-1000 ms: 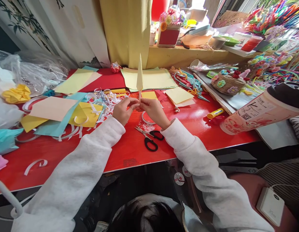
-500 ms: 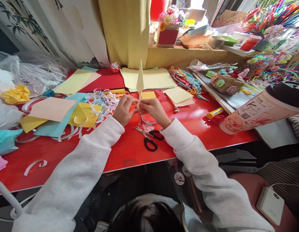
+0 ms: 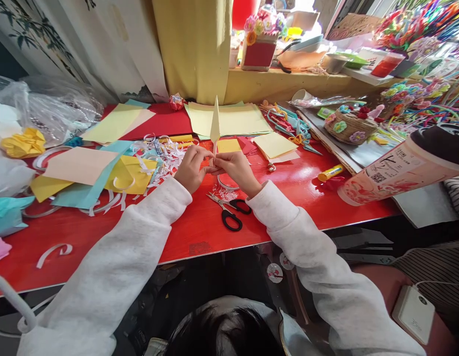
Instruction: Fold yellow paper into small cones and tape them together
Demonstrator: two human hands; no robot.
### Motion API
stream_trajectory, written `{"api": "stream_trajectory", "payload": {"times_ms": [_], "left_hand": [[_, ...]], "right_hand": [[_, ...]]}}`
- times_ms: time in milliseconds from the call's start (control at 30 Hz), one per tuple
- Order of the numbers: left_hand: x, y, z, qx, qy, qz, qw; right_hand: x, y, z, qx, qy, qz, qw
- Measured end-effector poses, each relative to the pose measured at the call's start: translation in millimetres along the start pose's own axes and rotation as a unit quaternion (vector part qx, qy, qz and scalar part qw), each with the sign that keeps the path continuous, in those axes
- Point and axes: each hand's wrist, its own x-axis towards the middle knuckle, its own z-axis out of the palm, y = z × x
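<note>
A narrow, pointed pale-yellow paper piece [image 3: 215, 126] stands upright between my hands, above the middle of the red table [image 3: 192, 222]. My left hand [image 3: 193, 169] is closed, its thumb and fingers at the base of the paper piece from the left. From the right, my right hand [image 3: 238, 172] pinches the same base, and the fingertips of both hands meet there. The fingers cover the lowest part of the piece. Just below my hands, black-handled scissors [image 3: 230, 210] lie on the table beside a white ring [image 3: 226, 184].
Colored paper sheets [image 3: 79, 165] and white paper strips lie at the left. Behind my hands is a stack of pale-yellow sheets [image 3: 229, 118]. A yellow glue tube [image 3: 330, 172] and a large pink cup [image 3: 392, 170] are at the right, with a woven basket [image 3: 350, 126] behind.
The view has shifted very slightly. The tip of the pointed paper piece sits slightly lower and the piece looks narrower, as if turned a little. Both hands keep nearly the same pose.
</note>
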Motion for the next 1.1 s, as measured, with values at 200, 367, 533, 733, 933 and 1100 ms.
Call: {"api": "stream_trajectory", "payload": {"times_ms": [200, 367, 533, 733, 933, 1100], "left_hand": [[0, -1, 2.1, -0.003, 0.009, -0.028, 1.000], [0, -1, 2.6, 0.000, 0.031, -0.023, 0.999], [1, -2, -0.6, 0.000, 0.022, -0.025, 0.999], [0, -5, -2.2, 0.010, -0.003, 0.003, 1.000], [4, 2, -3.3, -0.069, 0.012, -0.130, 0.989], [9, -1, -4.8, -0.267, 0.031, -0.257, 0.928]], "right_hand": [[-1, -5, 1, 0.019, -0.022, 0.009, 1.000], [-1, -7, 3, 0.014, -0.024, 0.015, 1.000], [-1, -7, 3, 0.032, -0.002, 0.035, 0.999], [-1, -7, 2, 0.025, 0.044, 0.049, 0.998], [3, -8, 1, -0.006, 0.028, 0.026, 0.999], [5, -11, -4, 0.001, 0.017, 0.017, 1.000]]}}
